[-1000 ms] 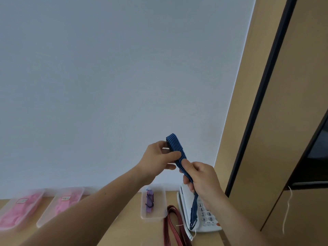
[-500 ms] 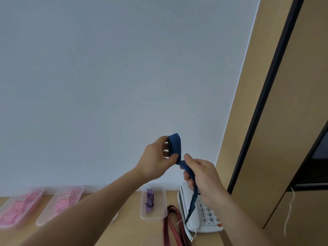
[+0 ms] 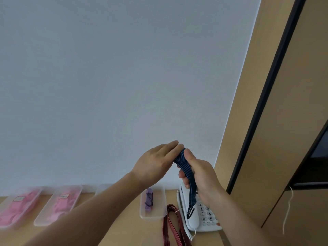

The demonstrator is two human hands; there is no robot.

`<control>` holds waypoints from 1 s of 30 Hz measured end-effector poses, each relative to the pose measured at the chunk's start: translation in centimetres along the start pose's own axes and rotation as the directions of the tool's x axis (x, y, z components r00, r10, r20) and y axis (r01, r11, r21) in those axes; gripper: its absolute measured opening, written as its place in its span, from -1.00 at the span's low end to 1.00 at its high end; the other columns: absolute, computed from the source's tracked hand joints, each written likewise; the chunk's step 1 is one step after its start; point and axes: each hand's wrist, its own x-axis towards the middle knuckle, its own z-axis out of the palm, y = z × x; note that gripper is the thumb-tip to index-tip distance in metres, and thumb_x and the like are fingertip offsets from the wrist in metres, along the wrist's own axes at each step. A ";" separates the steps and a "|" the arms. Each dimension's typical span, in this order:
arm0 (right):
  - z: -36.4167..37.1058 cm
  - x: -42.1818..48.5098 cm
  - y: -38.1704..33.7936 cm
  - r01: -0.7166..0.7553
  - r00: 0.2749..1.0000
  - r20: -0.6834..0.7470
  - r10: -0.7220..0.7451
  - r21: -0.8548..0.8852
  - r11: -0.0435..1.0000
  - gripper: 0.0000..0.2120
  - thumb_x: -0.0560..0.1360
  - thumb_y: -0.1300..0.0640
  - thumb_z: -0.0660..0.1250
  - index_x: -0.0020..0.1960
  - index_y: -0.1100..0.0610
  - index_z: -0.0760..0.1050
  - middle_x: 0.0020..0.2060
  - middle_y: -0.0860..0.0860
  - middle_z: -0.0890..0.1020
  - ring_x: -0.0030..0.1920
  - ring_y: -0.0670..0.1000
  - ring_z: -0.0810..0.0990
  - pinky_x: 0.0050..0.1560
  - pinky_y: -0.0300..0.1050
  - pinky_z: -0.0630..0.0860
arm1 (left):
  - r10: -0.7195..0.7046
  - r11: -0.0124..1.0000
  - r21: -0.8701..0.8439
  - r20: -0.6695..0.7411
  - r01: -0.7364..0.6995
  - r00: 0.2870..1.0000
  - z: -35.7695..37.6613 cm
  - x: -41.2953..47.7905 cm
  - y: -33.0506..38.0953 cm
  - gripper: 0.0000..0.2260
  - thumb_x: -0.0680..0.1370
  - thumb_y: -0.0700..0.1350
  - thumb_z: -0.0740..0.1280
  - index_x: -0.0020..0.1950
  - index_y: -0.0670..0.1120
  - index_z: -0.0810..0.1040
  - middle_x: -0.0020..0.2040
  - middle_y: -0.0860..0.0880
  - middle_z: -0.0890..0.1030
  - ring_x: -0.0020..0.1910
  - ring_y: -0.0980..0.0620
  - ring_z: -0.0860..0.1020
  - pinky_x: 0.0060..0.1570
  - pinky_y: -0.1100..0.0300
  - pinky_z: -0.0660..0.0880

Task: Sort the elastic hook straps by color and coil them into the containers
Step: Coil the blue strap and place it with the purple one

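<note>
Strap (image 3: pixel 183 165), blue, hangs mid-air above phone (image 3: pixel 207 216): right hand (image 3: pixel 202 178) fisted round it, left hand (image 3: pixel 154 162) flat-fingered against the fold. Likely light, limp, springy; pinch the folds, mind dangling hook (image 3: pixel 189 213).

White push-button telephone (image 3: pixel 206 219) on wooden table (image 3: pixel 138 233), pale wall (image 3: pixel 124 68), tan cabinet (image 3: pixel 301 121), dangling white string (image 3: pixel 288 210)

The blue striped strap (image 3: pixel 185 169) hangs, hook downward; purple strap (image 3: pixel 149 201) lies in clear container (image 3: pixel 161 215).
</note>
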 end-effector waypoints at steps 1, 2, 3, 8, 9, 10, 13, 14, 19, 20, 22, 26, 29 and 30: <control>0.0 0.0 0.0 0.005 1.000 0.001 -0.005 -0.003 1.000 -0.40 0.51 -0.28 0.26 -0.05 0.30 0.61 -0.38 0.10 0.62 -0.45 0.00 0.48 -0.43 -0.16 0.43 | -0.015 1.000 -0.020 -0.004 0.015 1.000 0.2 -0.2 -0.2 -0.49 0.40 -0.39 0.44 0.33 -0.14 0.48 0.20 -0.12 0.63 -0.01 -0.10 0.66 -0.20 0.15 0.60; 0.0 -0.1 -0.1 0.016 1.000 -0.001 -0.016 -0.003 1.000 -0.43 0.52 -0.26 0.26 -0.05 0.29 0.60 -0.38 0.10 0.63 -0.46 0.00 0.48 -0.43 -0.17 0.43 | -0.081 0.992 -0.101 0.013 0.082 0.997 0.3 -0.3 -0.2 -0.47 0.41 -0.38 0.44 0.35 -0.11 0.47 0.25 -0.10 0.62 0.06 -0.07 0.66 -0.11 0.16 0.61; 0.0 -0.1 -0.2 0.032 0.999 -0.004 -0.032 -0.001 0.999 -0.46 0.54 -0.24 0.26 -0.04 0.28 0.60 -0.38 0.09 0.63 -0.46 -0.01 0.48 -0.43 -0.17 0.43 | -0.207 0.947 -0.238 0.052 0.214 0.977 0.2 -0.3 0.0 -0.46 0.45 -0.36 0.41 0.40 -0.07 0.45 0.29 -0.04 0.59 0.12 -0.01 0.63 -0.01 0.23 0.60; -0.1 -0.3 -0.5 0.151 0.989 -0.007 -0.151 -0.003 0.989 -0.58 0.56 -0.14 0.28 -0.05 0.25 0.59 -0.33 0.08 0.67 -0.42 -0.02 0.52 -0.38 -0.16 0.46 | -0.539 -0.174 -0.579 0.733 0.797 0.415 -1.0 1.4 -0.4 -0.50 0.53 -0.06 0.30 0.46 -0.14 0.37 0.25 -0.09 0.62 0.16 0.03 0.61 0.10 0.12 0.56; 0.0 -0.3 -0.4 0.165 0.986 -0.001 -0.166 -0.012 0.986 -0.60 0.56 -0.13 0.28 -0.05 0.24 0.58 -0.32 0.07 0.68 -0.39 -0.02 0.54 -0.34 -0.14 0.47 | -0.445 -0.297 -0.527 0.814 0.796 0.373 -1.5 1.7 -0.3 -0.57 0.56 0.02 0.24 0.36 -0.17 0.48 0.15 -0.12 0.67 0.11 -0.03 0.64 0.10 0.05 0.55; 0.1 -0.4 -0.3 0.176 0.984 0.012 -0.176 -0.020 0.984 -0.59 0.55 -0.13 0.29 -0.04 0.24 0.58 -0.30 0.08 0.68 -0.38 -0.01 0.55 -0.31 -0.12 0.48 | -0.363 -0.333 -0.497 0.852 0.801 0.377 -1.9 1.9 -0.1 -0.59 0.59 0.09 0.19 0.23 -0.18 0.56 0.04 -0.11 0.69 0.04 -0.06 0.65 0.09 0.02 0.53; 0.5 -0.5 -0.1 0.197 0.980 0.047 -0.196 -0.026 0.980 -0.51 0.45 -0.20 0.30 0.00 0.25 0.58 -0.28 0.09 0.69 -0.34 0.01 0.57 -0.28 -0.11 0.50 | -0.287 -0.290 -0.548 0.832 0.784 0.475 -2.6 2.3 0.7 -0.62 0.59 0.12 0.23 -0.02 -0.20 0.60 -0.25 -0.12 0.59 -0.16 -0.12 0.52 0.05 0.00 0.49; 0.5 -0.5 -0.1 0.198 0.979 0.054 -0.197 -0.023 0.980 -0.49 0.43 -0.22 0.30 0.01 0.24 0.58 -0.27 0.09 0.69 -0.33 0.01 0.58 -0.27 -0.12 0.52 | -0.303 -0.282 -0.576 0.812 0.767 0.498 -2.7 2.5 0.8 -0.60 0.58 0.08 0.26 0.00 -0.27 0.59 -0.28 -0.13 0.56 -0.18 -0.13 0.49 0.04 0.01 0.50; -0.1 -0.1 0.2 0.175 0.982 0.078 -0.172 -0.034 0.984 -0.46 0.40 -0.26 0.32 0.04 0.20 0.60 -0.16 0.11 0.73 -0.17 0.07 0.70 -0.09 -0.06 0.61 | -0.381 -0.252 -0.642 0.754 0.724 0.535 -3.0 2.9 0.5 -0.61 0.57 -0.01 0.31 0.12 -0.35 0.57 -0.10 -0.23 0.63 -0.26 -0.07 0.58 -0.01 -0.03 0.53; -0.2 0.0 0.2 0.171 0.983 0.079 -0.167 -0.040 0.984 -0.47 0.39 -0.27 0.32 0.04 0.19 0.60 -0.15 0.10 0.73 -0.13 0.06 0.71 -0.03 -0.05 0.61 | -0.381 -0.242 -0.650 0.747 0.721 0.545 -3.0 2.8 0.4 -0.66 0.58 -0.02 0.31 0.10 -0.31 0.59 -0.03 -0.29 0.63 -0.22 -0.11 0.60 0.00 -0.05 0.54; -0.3 0.1 0.4 0.153 0.985 0.085 -0.148 -0.045 0.987 -0.46 0.38 -0.28 0.33 0.06 0.17 0.60 -0.11 0.07 0.74 -0.06 0.04 0.71 0.02 -0.03 0.58 | -0.376 -0.234 -0.658 0.740 0.716 0.557 -3.2 2.8 0.3 -0.73 0.59 -0.04 0.32 0.09 -0.24 0.61 0.10 -0.31 0.63 -0.11 -0.21 0.63 0.04 -0.11 0.55; -0.3 0.0 0.5 0.092 0.988 0.132 -0.086 -0.037 0.995 -0.50 0.42 -0.26 0.33 0.10 0.15 0.57 -0.06 0.09 0.72 0.00 0.10 0.70 0.02 -0.03 0.61 | -0.425 -0.224 -0.634 0.747 0.740 0.511 -3.1 2.6 0.1 -0.59 0.48 0.02 0.37 0.24 -0.19 0.50 0.13 -0.11 0.69 0.15 -0.22 0.62 0.24 -0.15 0.48; -0.5 -0.2 0.4 0.049 0.985 0.169 -0.040 -0.052 0.997 -0.67 0.55 -0.08 0.33 0.12 0.16 0.53 -0.13 0.16 0.72 -0.14 0.15 0.72 -0.16 -0.13 0.62 | -0.429 -0.208 -0.631 0.745 0.747 0.511 -3.2 2.5 0.0 -0.54 0.46 0.01 0.39 0.28 -0.18 0.45 0.14 -0.06 0.69 0.17 -0.19 0.62 0.26 -0.15 0.46; -0.5 -0.3 0.4 0.049 0.986 0.162 -0.036 -0.075 0.996 -0.73 0.57 -0.03 0.33 0.12 0.17 0.52 -0.15 0.16 0.72 -0.19 0.12 0.71 -0.19 -0.16 0.60 | -0.432 -0.200 -0.632 0.743 0.749 0.512 -3.2 2.5 -0.1 -0.54 0.46 0.01 0.39 0.28 -0.17 0.44 0.15 -0.04 0.69 0.15 -0.16 0.63 0.25 -0.14 0.47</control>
